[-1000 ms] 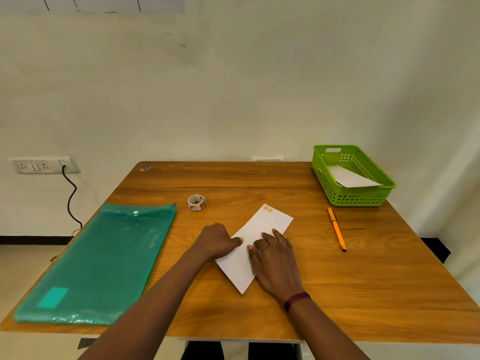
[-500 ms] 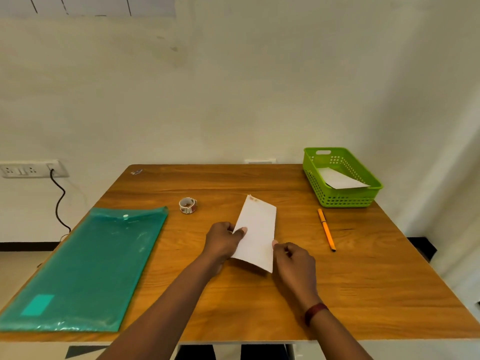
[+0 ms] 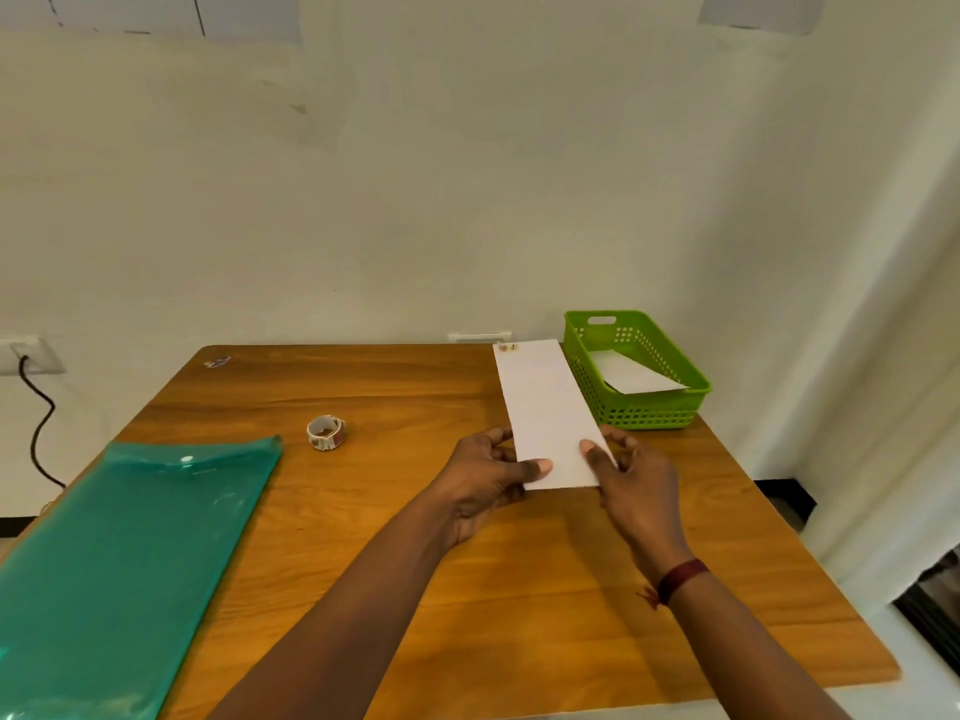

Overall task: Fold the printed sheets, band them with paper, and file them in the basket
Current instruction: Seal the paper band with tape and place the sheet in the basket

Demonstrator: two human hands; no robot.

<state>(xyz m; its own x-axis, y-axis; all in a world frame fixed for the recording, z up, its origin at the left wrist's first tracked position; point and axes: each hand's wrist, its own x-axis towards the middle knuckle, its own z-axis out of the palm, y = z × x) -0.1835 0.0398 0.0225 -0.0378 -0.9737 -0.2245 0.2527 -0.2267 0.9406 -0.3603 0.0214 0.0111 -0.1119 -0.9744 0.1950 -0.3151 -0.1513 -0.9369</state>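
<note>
On the table [image 3: 467, 589], the far-right basket [image 3: 644, 413] already holds one paper [image 3: 634, 376]. The folded sheet [image 3: 545, 407] is lifted just left of it, near end pinched by my left hand [image 3: 483, 480] and right hand [image 3: 639, 485]; I judge filing is what remains.

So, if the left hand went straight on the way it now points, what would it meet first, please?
The left hand points forward and rightward. Beyond the folded white paper sheet it pinches, it would probably meet the near wall of the green perforated plastic basket, though depth is unclear.
</note>
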